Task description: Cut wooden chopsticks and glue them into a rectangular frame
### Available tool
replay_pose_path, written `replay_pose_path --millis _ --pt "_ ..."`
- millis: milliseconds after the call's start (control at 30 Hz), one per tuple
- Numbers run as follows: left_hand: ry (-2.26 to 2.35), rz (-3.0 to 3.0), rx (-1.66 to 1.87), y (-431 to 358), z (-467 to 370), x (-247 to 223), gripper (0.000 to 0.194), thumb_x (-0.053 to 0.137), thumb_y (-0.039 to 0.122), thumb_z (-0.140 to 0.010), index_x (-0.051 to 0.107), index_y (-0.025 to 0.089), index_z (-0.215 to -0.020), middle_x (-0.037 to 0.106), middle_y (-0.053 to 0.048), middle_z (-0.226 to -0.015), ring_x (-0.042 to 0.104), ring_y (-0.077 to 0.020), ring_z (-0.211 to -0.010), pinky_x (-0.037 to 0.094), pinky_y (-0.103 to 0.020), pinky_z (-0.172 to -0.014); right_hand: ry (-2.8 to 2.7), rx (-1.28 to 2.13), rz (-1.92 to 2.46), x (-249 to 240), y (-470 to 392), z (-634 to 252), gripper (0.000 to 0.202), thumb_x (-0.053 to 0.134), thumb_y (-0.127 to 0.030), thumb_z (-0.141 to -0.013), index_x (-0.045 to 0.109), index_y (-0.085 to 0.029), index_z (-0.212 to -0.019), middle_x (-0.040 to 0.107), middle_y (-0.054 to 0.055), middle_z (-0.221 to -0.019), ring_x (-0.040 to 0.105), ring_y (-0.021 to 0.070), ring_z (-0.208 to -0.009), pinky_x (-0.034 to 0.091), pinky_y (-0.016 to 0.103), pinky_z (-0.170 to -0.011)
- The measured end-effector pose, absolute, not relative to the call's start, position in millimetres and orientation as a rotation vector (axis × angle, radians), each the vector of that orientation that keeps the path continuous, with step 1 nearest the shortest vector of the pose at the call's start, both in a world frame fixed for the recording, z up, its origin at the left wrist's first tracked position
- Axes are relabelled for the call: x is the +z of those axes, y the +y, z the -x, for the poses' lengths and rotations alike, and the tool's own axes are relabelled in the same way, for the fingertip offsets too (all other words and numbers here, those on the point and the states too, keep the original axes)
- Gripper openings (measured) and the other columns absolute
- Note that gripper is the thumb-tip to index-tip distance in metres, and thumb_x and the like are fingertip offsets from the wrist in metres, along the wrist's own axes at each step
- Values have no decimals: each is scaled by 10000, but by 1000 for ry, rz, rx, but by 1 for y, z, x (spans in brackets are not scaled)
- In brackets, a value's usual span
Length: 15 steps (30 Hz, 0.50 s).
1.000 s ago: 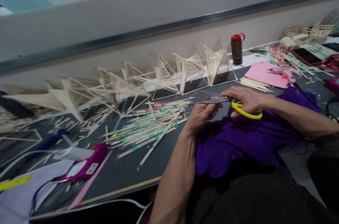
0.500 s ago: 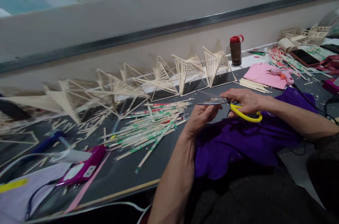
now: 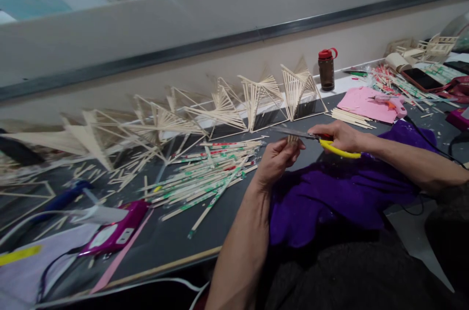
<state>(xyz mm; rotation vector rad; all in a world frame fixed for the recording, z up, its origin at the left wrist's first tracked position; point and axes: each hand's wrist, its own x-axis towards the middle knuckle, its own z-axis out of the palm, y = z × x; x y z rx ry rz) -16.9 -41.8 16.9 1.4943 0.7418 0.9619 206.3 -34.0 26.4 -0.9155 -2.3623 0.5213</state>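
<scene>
My left hand is closed around a short bundle of thin wooden sticks, whose pale ends stick up above the fingers. In my right hand are scissors with a yellow handle. Their blades point left, close together, just behind the stick ends; whether they touch the sticks I cannot tell. Below both hands lies a purple cloth across my lap and the table edge. To the left is a loose pile of sticks in printed wrappers.
Twisted stick frames stand along the wall, with a red-capped bottle beside them. A pink glue gun rests on pink cloth, near bare sticks. A magenta power strip lies at the left on the dark table.
The scissors have moved slightly up and away from my left hand, and their blades have come closer together. The stick ends in my left hand now show more clearly.
</scene>
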Motion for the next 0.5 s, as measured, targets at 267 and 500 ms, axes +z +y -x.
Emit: replay_pose_path --millis 267,500 --pt "702 -1433 1057 -42 22 25 401 707 530 -751 647 137 -799 382 67 -500 277 -41 -416 178 -179 -411 -2149 661 1089 25 -22 -216 394 621 -318 -768 594 -198 -1143 570 -27 -790 477 121 -671 369 258 -635" --pt "775 -1416 1016 -41 21 23 447 715 566 -722 659 124 -753 326 77 -468 237 -36 -405 139 -179 -404 -2414 488 1170 50 -44 -214 546 719 -406 -733 540 -241 -1222 646 28 -989 571 173 -805 404 296 -703"
